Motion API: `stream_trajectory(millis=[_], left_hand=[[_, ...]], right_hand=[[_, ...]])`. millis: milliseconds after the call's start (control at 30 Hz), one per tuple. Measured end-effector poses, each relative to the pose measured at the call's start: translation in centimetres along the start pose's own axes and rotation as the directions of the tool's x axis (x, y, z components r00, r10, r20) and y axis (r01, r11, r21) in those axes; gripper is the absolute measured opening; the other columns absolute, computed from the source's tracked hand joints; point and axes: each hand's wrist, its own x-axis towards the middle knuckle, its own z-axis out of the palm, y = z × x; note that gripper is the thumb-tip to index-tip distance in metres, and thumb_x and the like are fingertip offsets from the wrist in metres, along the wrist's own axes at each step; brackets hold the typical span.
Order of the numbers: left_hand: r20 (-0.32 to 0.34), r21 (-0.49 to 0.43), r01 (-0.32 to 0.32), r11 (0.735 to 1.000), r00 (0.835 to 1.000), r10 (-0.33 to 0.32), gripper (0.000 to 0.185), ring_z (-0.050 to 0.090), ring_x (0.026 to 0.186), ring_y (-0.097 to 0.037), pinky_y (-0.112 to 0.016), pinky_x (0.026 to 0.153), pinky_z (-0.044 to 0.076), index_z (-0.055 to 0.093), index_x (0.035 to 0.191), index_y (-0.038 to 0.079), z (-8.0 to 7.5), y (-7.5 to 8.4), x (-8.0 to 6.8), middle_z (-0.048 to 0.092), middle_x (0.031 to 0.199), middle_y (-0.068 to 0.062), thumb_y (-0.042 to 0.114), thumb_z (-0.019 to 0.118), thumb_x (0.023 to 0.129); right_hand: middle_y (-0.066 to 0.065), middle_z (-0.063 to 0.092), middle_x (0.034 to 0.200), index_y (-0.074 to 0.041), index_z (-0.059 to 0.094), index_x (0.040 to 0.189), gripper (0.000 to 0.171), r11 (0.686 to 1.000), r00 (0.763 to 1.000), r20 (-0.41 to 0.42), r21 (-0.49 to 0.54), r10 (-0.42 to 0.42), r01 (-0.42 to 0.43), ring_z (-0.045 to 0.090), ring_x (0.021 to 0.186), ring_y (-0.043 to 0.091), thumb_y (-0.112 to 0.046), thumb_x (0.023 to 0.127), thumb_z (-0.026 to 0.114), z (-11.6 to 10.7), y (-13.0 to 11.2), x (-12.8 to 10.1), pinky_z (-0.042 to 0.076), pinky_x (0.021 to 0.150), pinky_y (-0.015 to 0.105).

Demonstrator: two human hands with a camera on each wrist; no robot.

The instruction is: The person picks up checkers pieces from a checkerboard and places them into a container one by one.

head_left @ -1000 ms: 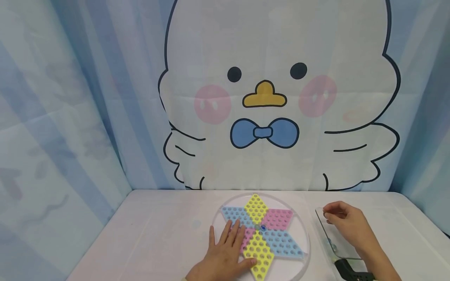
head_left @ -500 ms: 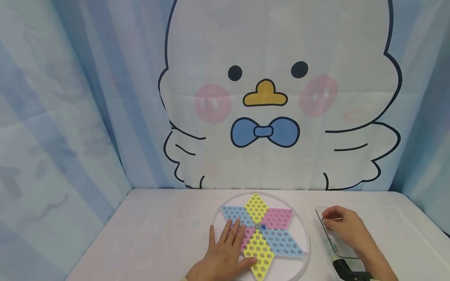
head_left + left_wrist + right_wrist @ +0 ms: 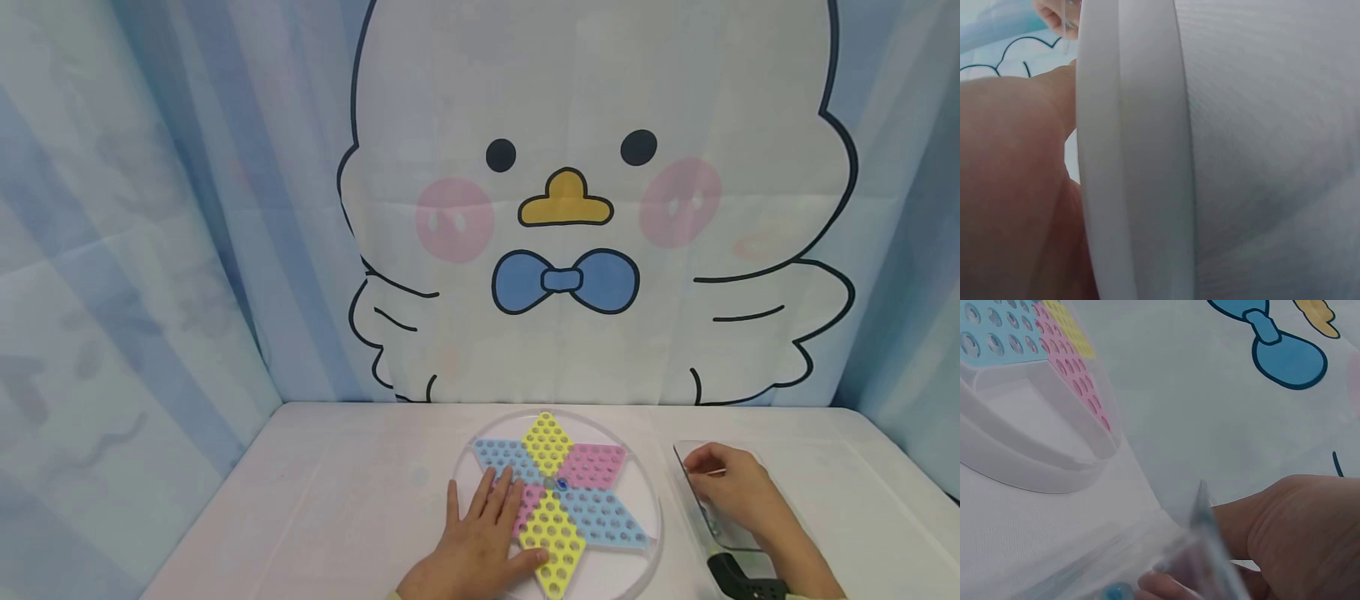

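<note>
**Two hands, one on the star board, one in the clear tray**

Two hands work here. Nearest, the left hand (image 3: 480, 542) lies flat with spread fingers on the star board (image 3: 558, 500), at about 8 o'clock from the centre of the board, and it has not moved in the last second. At 3 o'clock from the board, the right hand (image 3: 731, 487) has come down from above the clear tray (image 3: 686, 479) and now reaches inside it. Its fingers curl together at the far end of the tray; whether they already pinch something, I cannot tell. I judge that it is picking a marble from the tray. One bluish marble (image 3: 1116, 592) shows near the fingertips in the right wrist view.

The tray lies on the white table (image 3: 337, 500), its long axis from 6 to 12 o'clock. On the board, the two yellow points lie on the same line. Behind stands the duck curtain (image 3: 562, 208).
</note>
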Motion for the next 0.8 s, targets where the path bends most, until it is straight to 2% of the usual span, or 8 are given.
stream_trajectory(millis=[133,367,600,800], left_hand=[[0.003,-0.001,0.001,1.0,1.0,-0.001,0.099,0.001,0.156,-0.024,-0.07,0.116,-0.003,0.018,0.16,0.022,0.0,0.0,0.0,0.006,0.169,0.002,0.086,0.028,0.084],[-0.007,0.005,-0.008,1.0,1.0,0.008,0.099,0.001,0.156,-0.025,-0.07,0.116,-0.003,0.018,0.16,0.021,-0.1,0.1,-0.3,0.006,0.169,0.001,0.085,0.028,0.085],[-0.015,0.008,-0.012,1.0,1.0,0.012,0.099,0.002,0.156,-0.025,-0.071,0.116,-0.002,0.018,0.16,0.02,-0.1,0.1,-0.3,0.007,0.169,0.001,0.085,0.027,0.085],[-0.008,0.011,0.001,1.0,1.0,-0.001,0.1,0.001,0.157,-0.024,-0.07,0.116,-0.002,0.018,0.16,0.023,0.0,0.1,-0.1,0.007,0.169,0.002,0.087,0.027,0.084]], right_hand=[[0.016,0.069,0.101,0.003,0.064,0.104,0.017,1.0,1.0,0.002,-0.023,-0.004,0.004,0.064,0.093,0.027,-0.003,0.088,0.064,0.0,-0.2,-0.1,0.054,0.074,0.039],[0.014,0.069,0.097,0.003,0.065,0.102,0.015,0.998,0.999,-0.028,-0.048,-0.036,0.035,0.063,0.089,0.025,-0.004,0.088,0.063,-0.1,-0.3,-0.2,0.052,0.071,0.034],[0.019,0.068,0.105,0.002,0.063,0.109,0.019,0.998,0.997,-0.073,-0.062,-0.025,0.021,0.062,0.094,0.028,-0.009,0.094,0.061,-0.3,-1.0,-0.4,0.054,0.08,0.044],[0.016,0.071,0.101,0.0,0.065,0.108,0.019,0.99,0.982,-0.151,-0.092,-0.116,0.103,0.064,0.094,0.031,-0.013,0.095,0.061,-0.6,-1.9,-1.0,0.054,0.073,0.038]])
